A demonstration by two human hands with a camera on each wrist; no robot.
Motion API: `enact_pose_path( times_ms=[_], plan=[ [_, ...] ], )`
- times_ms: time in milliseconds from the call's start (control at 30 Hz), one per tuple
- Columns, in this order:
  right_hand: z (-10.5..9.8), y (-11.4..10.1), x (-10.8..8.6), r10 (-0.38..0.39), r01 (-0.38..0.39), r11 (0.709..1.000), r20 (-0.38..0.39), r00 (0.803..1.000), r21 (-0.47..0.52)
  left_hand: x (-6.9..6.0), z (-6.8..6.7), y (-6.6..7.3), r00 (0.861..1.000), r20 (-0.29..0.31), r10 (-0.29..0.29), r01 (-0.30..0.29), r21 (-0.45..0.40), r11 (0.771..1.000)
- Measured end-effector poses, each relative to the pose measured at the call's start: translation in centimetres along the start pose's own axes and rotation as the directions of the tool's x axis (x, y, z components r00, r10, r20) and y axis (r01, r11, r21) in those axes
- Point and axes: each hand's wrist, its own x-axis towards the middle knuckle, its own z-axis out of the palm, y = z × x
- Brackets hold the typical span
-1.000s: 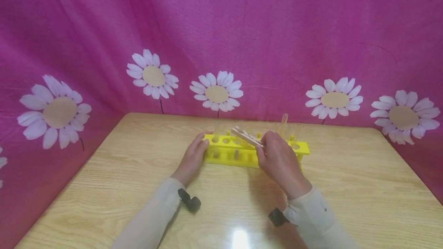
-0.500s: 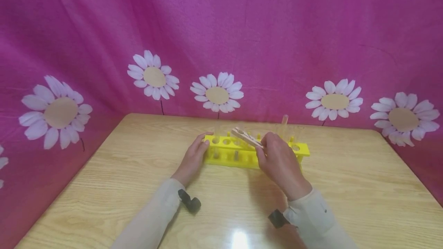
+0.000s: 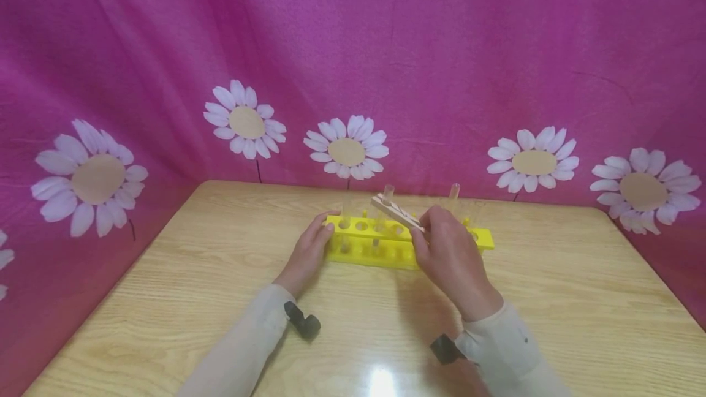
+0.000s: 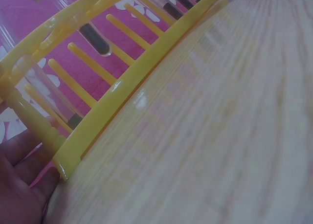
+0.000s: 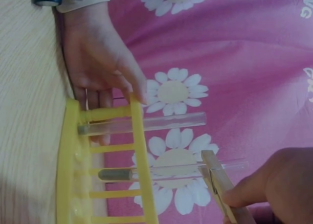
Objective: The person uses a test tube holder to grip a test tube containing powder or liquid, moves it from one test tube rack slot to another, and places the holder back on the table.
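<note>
A yellow test tube rack (image 3: 353, 233) stands on the table. My left hand (image 3: 306, 251) grips its left end, thumb at the top plate and fingers around the end post. My right hand (image 3: 455, 262) holds a wooden test tube clamp (image 3: 394, 211), whose jaws are closed around the upper part of a glass test tube (image 5: 188, 172). Dark material (image 4: 95, 39) fills the bottom of that tube. Its rounded end hangs above the rack's base, while its body still passes through a hole in the top plate.
Another test tube (image 5: 171, 121) stands in the hole nearest my left hand, with a little dark material at its bottom. Several more tubes (image 3: 454, 192) are at the right end, partly behind my right hand. A pink flowered cloth (image 3: 441, 66) hangs behind the wooden table (image 3: 193, 274).
My right hand has risen slightly with the clamp, and the clamped tube has come up, its top now showing above the clamp. My left hand has stayed on the rack.
</note>
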Motion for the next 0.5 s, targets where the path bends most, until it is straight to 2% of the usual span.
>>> enact_pose_path(
  times_ms=[267,500],
  plan=[
    [-0.6,-0.2,-0.2,-0.03,0.03,1.0,-0.031,0.999,0.0,-1.4,-0.1,3.3,1.0,0.011,-0.004,0.004,0.018,1.0],
    [-1.1,-0.6,-0.5,-0.041,0.041,0.999,-0.062,0.997,0.005,-1.6,0.0,3.5,1.0,0.008,-0.005,0.005,0.02,1.0]
  ],
)
